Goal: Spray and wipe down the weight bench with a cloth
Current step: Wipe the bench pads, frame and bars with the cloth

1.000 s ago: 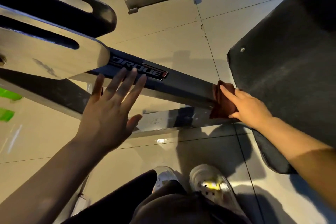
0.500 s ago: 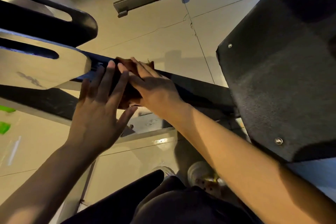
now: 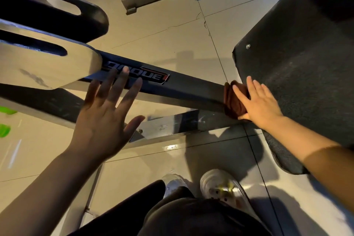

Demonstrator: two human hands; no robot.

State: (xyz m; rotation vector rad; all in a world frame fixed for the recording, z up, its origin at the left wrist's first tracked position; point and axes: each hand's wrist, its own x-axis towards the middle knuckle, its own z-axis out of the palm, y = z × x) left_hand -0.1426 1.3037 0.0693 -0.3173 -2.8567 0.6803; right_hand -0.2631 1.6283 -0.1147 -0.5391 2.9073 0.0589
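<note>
Right hand [image 3: 258, 105], fingers flat, pressed brown cloth [image 3: 234, 101] against black frame beam [image 3: 187, 90]; left hand [image 3: 103, 117] splayed wide, fingertips over beam.

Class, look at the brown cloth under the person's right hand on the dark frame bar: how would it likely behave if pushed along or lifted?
The brown cloth is bunched in folds and drapes over the bar's edge, so it is probably soft and floppy. Pushed by the flat right hand, it would likely slide and crumple rather than roll. It looks light; lifted, it should sag.
</note>
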